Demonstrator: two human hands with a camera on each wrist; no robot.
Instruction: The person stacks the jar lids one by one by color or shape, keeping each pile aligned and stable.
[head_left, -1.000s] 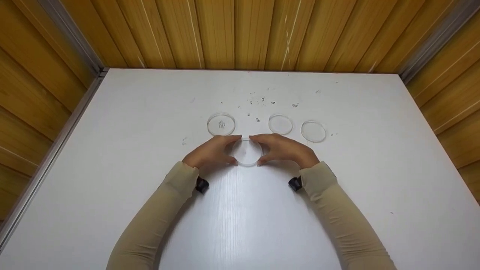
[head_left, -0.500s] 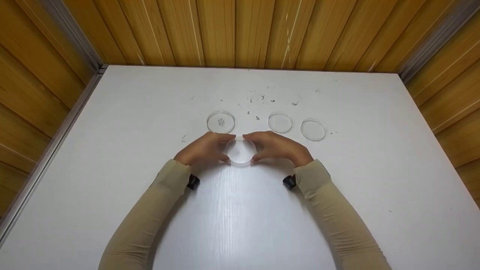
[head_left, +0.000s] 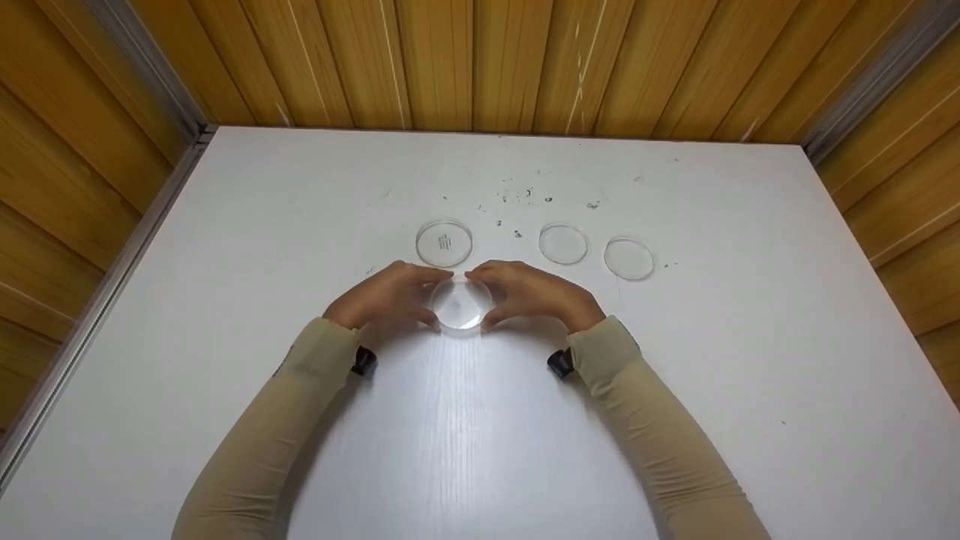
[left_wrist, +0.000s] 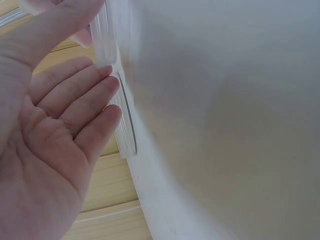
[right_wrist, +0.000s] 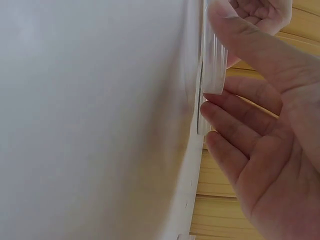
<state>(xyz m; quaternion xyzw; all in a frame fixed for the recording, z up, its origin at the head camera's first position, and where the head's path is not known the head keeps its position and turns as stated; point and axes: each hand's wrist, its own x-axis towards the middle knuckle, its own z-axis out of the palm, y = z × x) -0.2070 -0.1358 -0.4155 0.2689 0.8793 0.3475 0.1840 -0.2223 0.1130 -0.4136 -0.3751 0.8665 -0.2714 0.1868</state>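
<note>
Between both hands is a clear petri dish [head_left: 461, 304], near the middle of the white table. My left hand [head_left: 390, 294] grips its left side and my right hand [head_left: 536, 296] its right side, each with thumb at the near edge and fingers at the far edge. From the left wrist, the dish [left_wrist: 104, 37] shows edge-on, close to the tabletop. The right thumb lies against the ridged side of the dish [right_wrist: 215, 65] in the right wrist view. Just beyond the hands lies another dish [head_left: 444, 242] with small dark lines on it.
Two more clear round dishes, a nearer-centre one [head_left: 563, 244] and an outer one [head_left: 629, 259], lie at the back right. Dark specks [head_left: 528, 193] mark the table [head_left: 712, 360] behind them. Wood-panelled walls [head_left: 495, 67] border its far edge.
Both hands have moved left together with the petri dish between them, to just in front of the marked dish. The other dishes have stayed in place.
</note>
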